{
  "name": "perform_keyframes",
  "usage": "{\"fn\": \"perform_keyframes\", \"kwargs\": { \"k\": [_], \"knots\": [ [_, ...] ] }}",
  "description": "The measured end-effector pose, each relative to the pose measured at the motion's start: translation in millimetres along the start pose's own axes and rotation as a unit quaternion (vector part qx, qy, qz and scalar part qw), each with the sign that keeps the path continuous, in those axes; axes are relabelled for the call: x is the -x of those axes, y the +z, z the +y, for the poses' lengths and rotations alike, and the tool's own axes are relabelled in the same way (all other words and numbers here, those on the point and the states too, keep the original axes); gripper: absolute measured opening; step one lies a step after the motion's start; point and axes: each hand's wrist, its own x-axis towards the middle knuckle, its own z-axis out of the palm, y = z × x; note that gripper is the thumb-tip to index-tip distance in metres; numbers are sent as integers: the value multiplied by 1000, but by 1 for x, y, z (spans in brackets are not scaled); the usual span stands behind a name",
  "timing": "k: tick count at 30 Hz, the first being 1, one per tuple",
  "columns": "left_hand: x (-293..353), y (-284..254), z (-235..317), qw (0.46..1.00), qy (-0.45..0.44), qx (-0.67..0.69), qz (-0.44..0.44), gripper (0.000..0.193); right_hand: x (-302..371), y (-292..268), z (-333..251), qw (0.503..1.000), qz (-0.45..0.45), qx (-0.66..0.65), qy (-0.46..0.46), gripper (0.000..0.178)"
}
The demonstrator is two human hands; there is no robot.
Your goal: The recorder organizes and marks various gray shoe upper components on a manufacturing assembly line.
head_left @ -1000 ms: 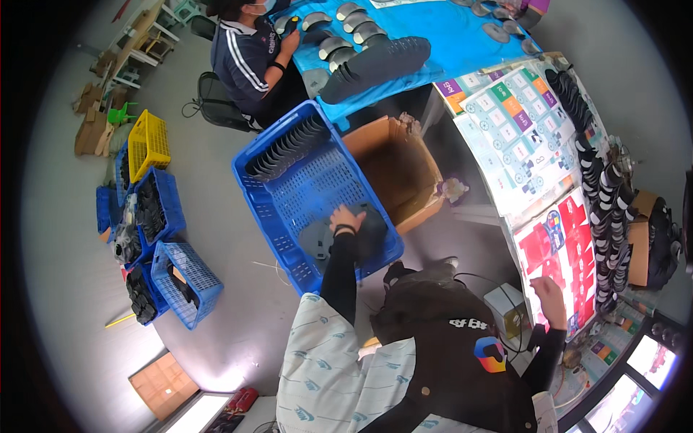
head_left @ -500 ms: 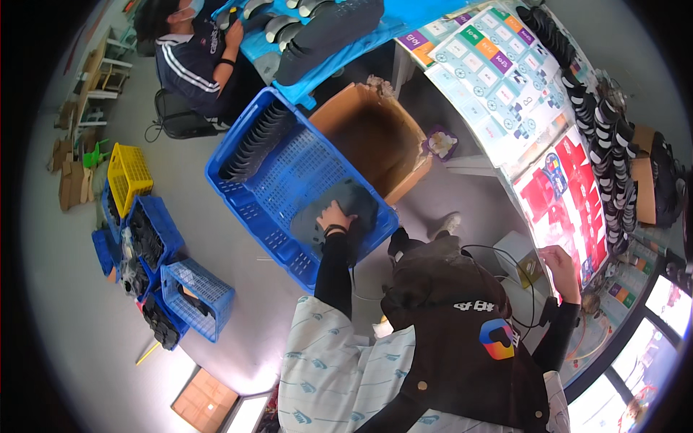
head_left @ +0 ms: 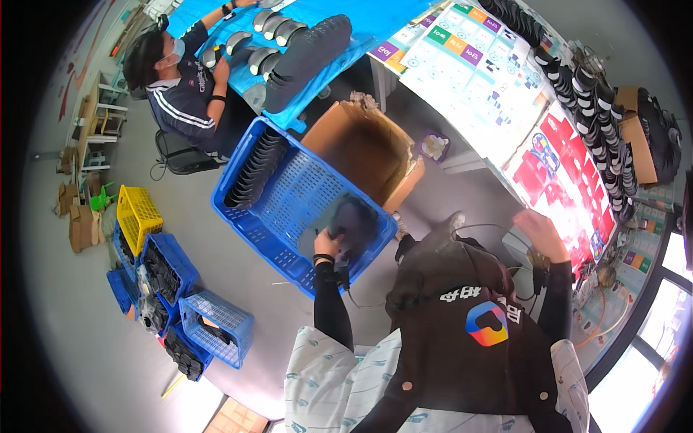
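Observation:
My left hand (head_left: 328,244) is closed at the near end of a blue plastic crate (head_left: 232,203), its fingers curled round a black piece (head_left: 355,220) whose exact kind is blurred. Dark, see-through plastic lies under that piece. Along the crate's far-left side stands a row of nested black curved shells (head_left: 256,172). Over by the table's near edge, my right hand (head_left: 541,234) is raised with fingers stretched out and slightly smeared, nothing visible in it. It is nearest to the red printed sheets (head_left: 559,173).
An open cardboard box (head_left: 404,137) touches the crate's far right. A co-worker (head_left: 180,94) sits at a blue-covered table (head_left: 375,22) bearing shiny curved shells. Stacked crates (head_left: 216,325) stand at left. Stacks of black shells (head_left: 588,123) line the right table; cables hang near my right arm.
My left hand has drawn back a little toward me and now grips the black piece. My right hand has moved left and upward. The whole view has shifted slightly.

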Motion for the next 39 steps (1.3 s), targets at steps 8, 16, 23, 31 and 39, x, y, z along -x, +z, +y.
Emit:
{"fn": "perform_keyframes", "kwargs": {
  "k": [8, 16, 23, 31, 39],
  "knots": [
    [65, -120, 56, 887, 18, 459, -52, 34, -58, 38, -37, 987, -135, 0, -92, 30],
    [104, -130, 202, 836, 136, 493, -200, 49, -90, 92, -136, 913, -320, -228, -114, 68],
    [69, -30, 275, 815, 76, 478, -318, 42, -87, 24, -20, 983, 1, -159, -89, 32],
    [73, 3, 348, 823, 9, 498, -272, 40, -112, -64, 278, 909, 253, -308, 125, 28],
    [106, 39, 409, 834, -2, 512, -205, 39, -170, -36, 354, 887, 195, -402, 117, 25]
  ]
}}
